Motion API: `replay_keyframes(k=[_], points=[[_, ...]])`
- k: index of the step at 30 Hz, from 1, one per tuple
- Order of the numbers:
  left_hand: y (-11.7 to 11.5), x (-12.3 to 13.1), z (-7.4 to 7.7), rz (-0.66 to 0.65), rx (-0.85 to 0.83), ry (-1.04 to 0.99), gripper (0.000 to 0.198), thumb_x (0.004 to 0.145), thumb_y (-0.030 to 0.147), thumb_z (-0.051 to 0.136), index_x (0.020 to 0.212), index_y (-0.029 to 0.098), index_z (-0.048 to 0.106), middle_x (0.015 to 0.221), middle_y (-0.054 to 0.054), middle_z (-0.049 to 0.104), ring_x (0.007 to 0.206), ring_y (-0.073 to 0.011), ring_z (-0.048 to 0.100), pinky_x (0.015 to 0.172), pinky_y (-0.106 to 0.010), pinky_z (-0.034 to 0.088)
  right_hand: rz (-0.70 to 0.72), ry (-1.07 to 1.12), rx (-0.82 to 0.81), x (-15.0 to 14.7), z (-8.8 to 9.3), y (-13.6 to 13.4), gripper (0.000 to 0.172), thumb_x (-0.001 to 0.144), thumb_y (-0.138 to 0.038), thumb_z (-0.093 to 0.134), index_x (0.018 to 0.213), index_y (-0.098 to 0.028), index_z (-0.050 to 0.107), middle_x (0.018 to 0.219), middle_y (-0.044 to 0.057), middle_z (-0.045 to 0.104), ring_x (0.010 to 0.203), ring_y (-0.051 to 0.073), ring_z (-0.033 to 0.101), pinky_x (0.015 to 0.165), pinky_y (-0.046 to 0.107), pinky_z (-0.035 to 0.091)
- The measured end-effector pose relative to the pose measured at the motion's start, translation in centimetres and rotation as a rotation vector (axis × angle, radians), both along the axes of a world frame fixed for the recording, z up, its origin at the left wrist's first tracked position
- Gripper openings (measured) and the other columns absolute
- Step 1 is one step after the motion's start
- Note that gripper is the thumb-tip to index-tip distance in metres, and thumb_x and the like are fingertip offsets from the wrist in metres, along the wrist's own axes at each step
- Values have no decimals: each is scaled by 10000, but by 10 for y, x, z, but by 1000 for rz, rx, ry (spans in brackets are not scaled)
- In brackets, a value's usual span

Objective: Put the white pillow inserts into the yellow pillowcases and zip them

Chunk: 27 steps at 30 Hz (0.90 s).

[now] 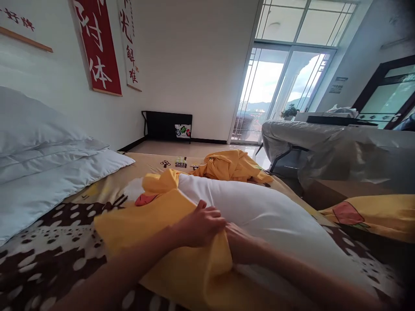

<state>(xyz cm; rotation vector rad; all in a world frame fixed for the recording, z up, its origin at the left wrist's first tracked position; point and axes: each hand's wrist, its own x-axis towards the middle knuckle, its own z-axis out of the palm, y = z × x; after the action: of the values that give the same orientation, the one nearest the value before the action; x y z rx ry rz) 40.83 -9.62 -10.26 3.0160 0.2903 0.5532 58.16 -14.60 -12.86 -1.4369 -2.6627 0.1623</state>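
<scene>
A yellow pillowcase [142, 224] lies partly drawn over the left end of a plump white pillow [269, 207]. My left hand [205, 222] is closed on the pillowcase's open edge, with its fingers curled over the cloth. Against it, my right hand [241, 244] reaches in at the opening, along the near side of the pillow. The right fingers are hidden by the cloth and by my left hand, so their grip does not show. A red patch marks the far part of the pillowcase.
The bed has a brown and tan patterned sheet [81, 233]. White pillows [48, 172] are stacked at the left. Crumpled yellow cloth [233, 166] lies beyond the pillow, and a yellow printed pillow [379, 216] sits at the right. A plastic-covered table [301, 129] stands near the glass door.
</scene>
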Motion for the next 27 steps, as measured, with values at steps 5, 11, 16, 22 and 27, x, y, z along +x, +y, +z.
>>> replay_keyframes(k=[5, 11, 16, 22, 27], points=[[-15, -26, -25, -28, 84, 103, 111, 820, 213, 511, 738, 186, 440, 757, 19, 544, 763, -140, 475, 800, -335, 249, 108, 142, -360, 25, 60, 66, 453, 790, -311, 567, 1227, -194, 557, 896, 10, 676, 827, 149, 616, 773, 270, 472], [-29, -28, -57, -222, 346, 101, 66, 890, 259, 496, 851, 223, 535, 738, 26, 579, 707, -134, 494, 739, -314, 296, -245, 70, 72, 18, 53, 162, 631, 881, -514, 431, 1421, -200, 338, 1411, 130, 425, 1290, 297, 388, 1061, 506, 243], [-20, -49, -50, -82, 266, 209, 148, 839, 303, 586, 724, 214, 557, 697, 33, 590, 674, -124, 530, 678, -285, 353, -203, 74, -24, 4, 23, 172, 592, 887, -555, 380, 1380, -230, 420, 1371, 85, 483, 1225, 253, 484, 1029, 396, 349], [9, -46, 12, 456, -87, -28, 172, 845, 188, 440, 971, 206, 555, 984, -50, 582, 870, -171, 551, 781, -287, 429, -258, 80, 105, -3, 35, 139, 564, 859, -535, 445, 1374, -307, 418, 1241, 90, 600, 1085, 288, 584, 892, 406, 441], [65, -42, 23, 936, 275, -55, 354, 796, 126, 401, 1141, 118, 479, 1156, -201, 501, 1043, -333, 464, 810, -462, 427, -283, -35, 297, -19, 56, 102, 528, 873, -528, 429, 1368, -346, 410, 1066, 82, 677, 935, 264, 641, 779, 360, 464]])
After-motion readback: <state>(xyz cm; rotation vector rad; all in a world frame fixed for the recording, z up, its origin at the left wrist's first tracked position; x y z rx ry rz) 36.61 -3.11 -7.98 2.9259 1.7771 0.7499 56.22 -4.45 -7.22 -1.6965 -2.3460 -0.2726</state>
